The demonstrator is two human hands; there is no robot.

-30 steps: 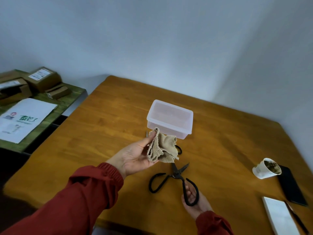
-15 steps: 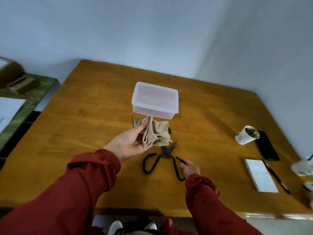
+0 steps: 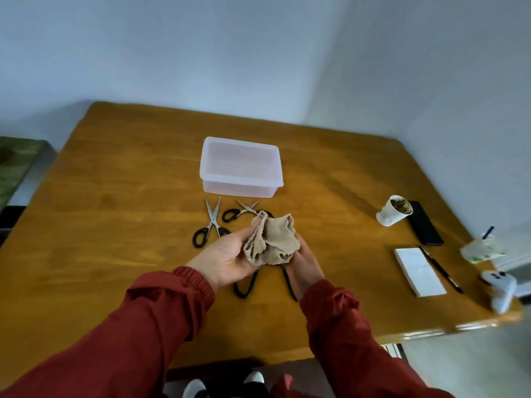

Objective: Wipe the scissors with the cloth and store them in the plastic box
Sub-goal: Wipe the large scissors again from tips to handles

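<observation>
The left hand [image 3: 227, 258] has its grip clamped on the crumpled beige cloth [image 3: 273, 239], thumb on top and fingers curled beneath. The right hand [image 3: 306, 265] sits just beside it, partly under the cloth. Its grip seems closed round the big black scissors [image 3: 247, 288], though the cloth hides the fingers and blades. Only the two black handle loops show, hanging below the hands and above the bench [image 3: 115, 225].

Beyond the hands, a silver-bladed pair of scissors [image 3: 211, 222] and a smaller pair [image 3: 240, 212] lie on the wood, both just short of the plastic box [image 3: 241, 168]. The box stands mid-bench, well away from every edge.

Bare wood spreads to the left and behind the box. The right edge is crowded with a paper cup [image 3: 393, 211], a dark phone [image 3: 425, 222], a white notepad [image 3: 419, 271] and a pen [image 3: 441, 268].
</observation>
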